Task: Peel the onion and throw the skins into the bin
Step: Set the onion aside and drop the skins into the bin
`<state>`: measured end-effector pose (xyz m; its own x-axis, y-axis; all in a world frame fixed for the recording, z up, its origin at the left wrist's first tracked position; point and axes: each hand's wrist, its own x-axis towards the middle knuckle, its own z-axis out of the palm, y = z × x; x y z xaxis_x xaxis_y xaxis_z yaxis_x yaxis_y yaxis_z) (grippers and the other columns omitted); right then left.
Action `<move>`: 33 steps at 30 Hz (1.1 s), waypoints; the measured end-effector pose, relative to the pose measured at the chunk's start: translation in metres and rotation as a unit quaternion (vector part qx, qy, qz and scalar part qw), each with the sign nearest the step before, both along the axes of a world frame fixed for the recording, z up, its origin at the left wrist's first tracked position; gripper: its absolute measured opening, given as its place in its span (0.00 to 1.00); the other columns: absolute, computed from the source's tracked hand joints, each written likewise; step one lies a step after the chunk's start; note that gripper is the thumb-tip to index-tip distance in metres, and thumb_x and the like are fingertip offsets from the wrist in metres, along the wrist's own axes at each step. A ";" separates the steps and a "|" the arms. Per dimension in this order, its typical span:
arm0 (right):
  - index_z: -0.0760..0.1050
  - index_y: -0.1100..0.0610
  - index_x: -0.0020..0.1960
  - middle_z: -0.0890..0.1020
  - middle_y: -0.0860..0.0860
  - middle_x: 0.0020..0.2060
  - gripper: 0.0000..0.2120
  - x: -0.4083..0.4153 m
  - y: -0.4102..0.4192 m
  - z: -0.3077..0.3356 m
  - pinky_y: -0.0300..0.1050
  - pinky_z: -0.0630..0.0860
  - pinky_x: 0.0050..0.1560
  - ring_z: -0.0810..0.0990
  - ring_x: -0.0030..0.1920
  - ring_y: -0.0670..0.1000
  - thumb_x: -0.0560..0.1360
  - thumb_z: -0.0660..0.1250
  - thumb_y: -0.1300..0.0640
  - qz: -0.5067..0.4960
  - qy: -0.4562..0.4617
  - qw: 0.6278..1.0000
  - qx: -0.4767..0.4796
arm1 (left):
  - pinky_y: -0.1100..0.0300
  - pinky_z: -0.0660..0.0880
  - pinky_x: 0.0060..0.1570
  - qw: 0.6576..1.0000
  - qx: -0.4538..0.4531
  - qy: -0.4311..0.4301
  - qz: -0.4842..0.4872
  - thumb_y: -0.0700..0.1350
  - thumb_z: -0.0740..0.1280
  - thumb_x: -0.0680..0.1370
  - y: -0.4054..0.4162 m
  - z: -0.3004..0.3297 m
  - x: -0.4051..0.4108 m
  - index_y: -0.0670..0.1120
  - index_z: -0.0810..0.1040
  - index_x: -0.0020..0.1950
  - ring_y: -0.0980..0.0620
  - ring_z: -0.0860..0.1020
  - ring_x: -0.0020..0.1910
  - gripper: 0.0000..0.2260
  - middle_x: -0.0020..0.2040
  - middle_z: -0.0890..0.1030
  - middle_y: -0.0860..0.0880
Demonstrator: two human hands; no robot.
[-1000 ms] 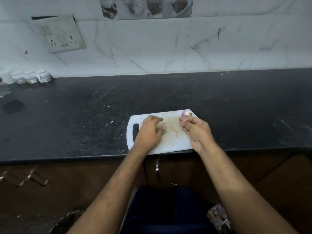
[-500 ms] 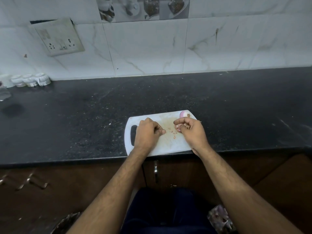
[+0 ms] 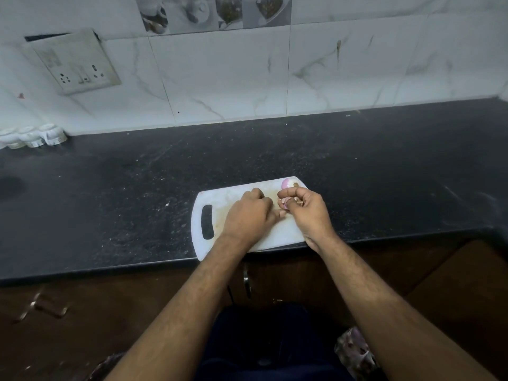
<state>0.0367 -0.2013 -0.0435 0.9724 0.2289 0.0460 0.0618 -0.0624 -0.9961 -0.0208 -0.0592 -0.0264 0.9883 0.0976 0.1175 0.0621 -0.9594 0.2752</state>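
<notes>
Both hands have drawn together over the cutting board [image 3: 233,192] at the tabletop's [image 3: 110,202] front edge: right hand [image 3: 308,213] pinches onion skins [image 3: 286,202], left hand [image 3: 248,217] curled, contents unclear. Peeled onion [image 3: 286,183] sits at the board's far corner.

We see a dim, bluish-lit scene; the tiled wall [image 3: 247,78] is brightest, the dark countertop [image 3: 110,193] shows a faint sheen, wide-angle distortion bends its edges, and the lower corners fall into blurred shadow
</notes>
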 end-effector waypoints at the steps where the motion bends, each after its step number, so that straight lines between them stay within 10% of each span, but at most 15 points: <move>1: 0.85 0.57 0.50 0.86 0.46 0.43 0.10 0.000 0.000 0.000 0.35 0.80 0.48 0.85 0.44 0.43 0.79 0.66 0.67 -0.002 0.002 1.000 0.001 | 0.46 0.78 0.56 1.000 0.020 0.004 -0.013 0.60 0.63 0.84 -0.004 -0.001 -0.003 0.44 0.83 0.60 0.45 0.77 0.61 0.21 0.62 0.77 0.44; 11: 0.85 0.58 0.50 0.81 0.37 0.36 0.10 -0.002 0.001 0.001 0.32 0.79 0.49 0.84 0.45 0.37 0.80 0.66 0.67 -0.009 -0.020 1.000 -0.018 | 0.52 0.74 0.71 0.991 -0.082 -0.106 -0.005 0.45 0.65 0.85 0.012 -0.003 -0.029 0.43 0.82 0.69 0.47 0.78 0.69 0.14 0.71 0.81 0.46; 18: 0.85 0.56 0.49 0.83 0.39 0.39 0.10 -0.001 0.001 -0.002 0.36 0.80 0.51 0.85 0.44 0.45 0.80 0.66 0.67 -0.013 -0.021 1.000 0.003 | 0.48 0.41 0.83 0.988 -0.014 0.100 0.113 0.60 0.43 0.87 0.008 -0.019 -0.022 0.37 0.45 0.85 0.42 0.42 0.86 0.35 0.86 0.44 0.38; 27: 0.85 0.55 0.47 0.85 0.50 0.55 0.14 0.001 -0.002 -0.002 0.38 0.81 0.55 0.86 0.49 0.48 0.78 0.66 0.70 -0.019 0.009 0.995 0.092 | 0.56 0.51 0.83 0.928 -0.366 0.005 0.065 0.55 0.50 0.88 -0.035 -0.004 -0.019 0.45 0.51 0.86 0.49 0.58 0.84 0.29 0.85 0.59 0.47; 33: 0.85 0.54 0.48 0.86 0.51 0.54 0.12 0.002 -0.001 -0.002 0.41 0.81 0.57 0.87 0.50 0.48 0.79 0.67 0.68 -0.025 0.017 0.995 0.098 | 0.55 0.57 0.80 0.984 -0.160 0.027 -0.067 0.55 0.65 0.85 0.015 -0.005 -0.019 0.43 0.66 0.82 0.47 0.61 0.83 0.29 0.83 0.65 0.44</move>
